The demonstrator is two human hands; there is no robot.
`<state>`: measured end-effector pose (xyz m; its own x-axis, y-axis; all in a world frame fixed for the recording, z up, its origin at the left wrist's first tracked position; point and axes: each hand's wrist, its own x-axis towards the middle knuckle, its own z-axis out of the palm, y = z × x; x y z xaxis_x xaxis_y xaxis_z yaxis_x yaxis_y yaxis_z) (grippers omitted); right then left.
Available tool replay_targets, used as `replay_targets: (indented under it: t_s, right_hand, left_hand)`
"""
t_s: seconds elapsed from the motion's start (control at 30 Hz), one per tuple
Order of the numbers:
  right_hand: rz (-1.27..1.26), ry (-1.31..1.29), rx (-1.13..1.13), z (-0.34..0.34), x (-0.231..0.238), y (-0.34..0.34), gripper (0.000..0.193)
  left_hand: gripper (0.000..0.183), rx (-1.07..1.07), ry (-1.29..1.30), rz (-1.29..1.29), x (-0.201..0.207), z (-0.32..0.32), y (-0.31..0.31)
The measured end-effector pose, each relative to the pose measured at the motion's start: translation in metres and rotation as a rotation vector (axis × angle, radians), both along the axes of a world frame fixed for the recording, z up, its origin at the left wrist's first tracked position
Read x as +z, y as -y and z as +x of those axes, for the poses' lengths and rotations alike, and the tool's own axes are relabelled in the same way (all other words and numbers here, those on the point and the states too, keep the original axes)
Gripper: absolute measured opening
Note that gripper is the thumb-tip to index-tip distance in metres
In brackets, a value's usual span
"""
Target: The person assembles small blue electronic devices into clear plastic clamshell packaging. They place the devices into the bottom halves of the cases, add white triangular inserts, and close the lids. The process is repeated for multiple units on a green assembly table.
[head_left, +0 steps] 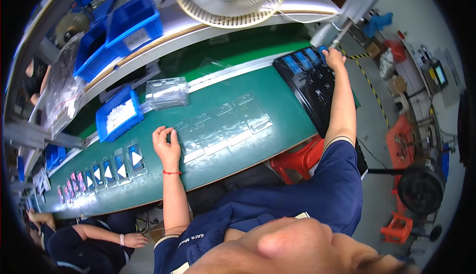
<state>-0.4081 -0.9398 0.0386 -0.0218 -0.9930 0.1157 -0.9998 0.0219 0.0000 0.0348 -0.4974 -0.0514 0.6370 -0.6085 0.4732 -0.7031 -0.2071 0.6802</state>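
My right hand reaches out to the far right corner of a black tray. Its fingers are pinched on a small blue flat piece. More blue pieces lie in the tray's far row of pockets. My left hand rests over the green table, loosely bent with the thumb apart, and nothing shows in it. Just right of it, several clear plastic blister trays lie side by side in a row; whether the hand touches the nearest one, I cannot tell.
A stack of clear trays and a blue bin of white pieces stand behind. Filled blister trays line the left, near a co-worker's arm. A fan sits on the upper shelf. A red stool is below the edge.
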Motion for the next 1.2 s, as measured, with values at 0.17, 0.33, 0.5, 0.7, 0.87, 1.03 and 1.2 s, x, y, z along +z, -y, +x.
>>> replay_targets:
  t_s: [0.17,0.33,0.5,0.7,0.87,1.03,1.2]
  right_hand:
    - [0.104,-0.052,0.089,0.028,-0.026,0.036,0.069]
    - [0.144,0.043,0.080,0.039,-0.012,0.022,0.066]
    - [0.065,-0.189,0.083,0.055,0.003,0.005,0.059]
    - [0.258,-0.010,0.113,0.085,0.005,-0.023,0.066]
    - [0.217,0.079,0.069,0.082,0.000,-0.023,0.070]
    - [0.202,-0.006,0.077,0.090,0.012,-0.031,0.061]
    - [0.110,-0.060,0.158,0.111,0.027,-0.056,0.057]
  left_hand:
    - [0.006,0.029,0.088,-0.035,-0.003,0.002,0.002]
    - [0.008,0.066,0.071,-0.011,-0.004,0.000,-0.001]
    - [0.009,0.065,0.063,-0.019,-0.004,-0.001,0.000]
    - [0.008,0.078,0.050,-0.018,-0.006,-0.001,0.001]
    - [0.008,0.053,0.030,-0.023,-0.006,0.000,0.000]
    - [0.007,0.054,0.000,-0.040,-0.006,0.001,-0.001]
    - [0.007,0.048,-0.019,-0.052,-0.007,0.001,-0.002]
